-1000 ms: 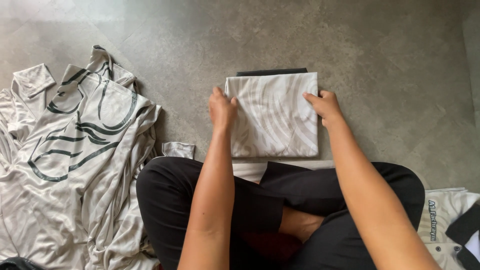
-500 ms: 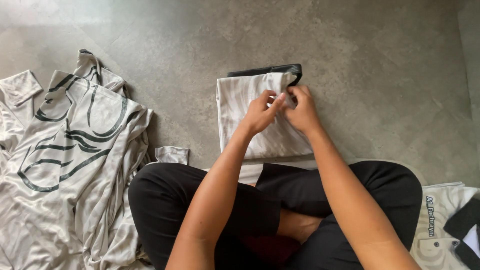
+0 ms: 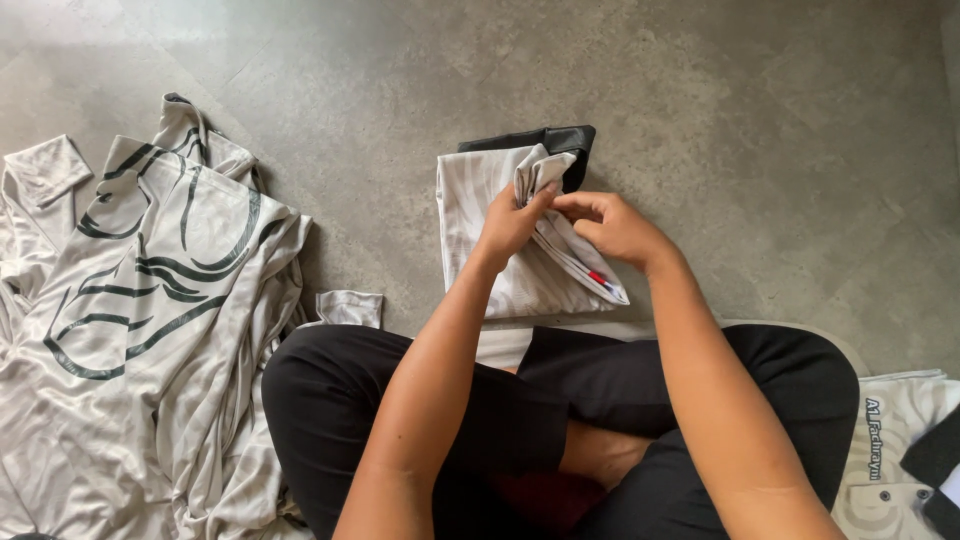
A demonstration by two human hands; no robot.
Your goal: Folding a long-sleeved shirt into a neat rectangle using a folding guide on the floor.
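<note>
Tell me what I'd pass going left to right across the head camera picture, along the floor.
Pile of white shirts with dark swirls → folded pale striped shirt → left hand → right hand → white garment with black trim at the right edge.

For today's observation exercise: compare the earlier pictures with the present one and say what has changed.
Both hands left the folded shirt's side edges and met at its top right. The left hand and right hand now pinch a fold, lifting and turning it over toward the right, so the flat rectangle is disturbed. The pile of shirts and crossed legs stayed put.
</note>
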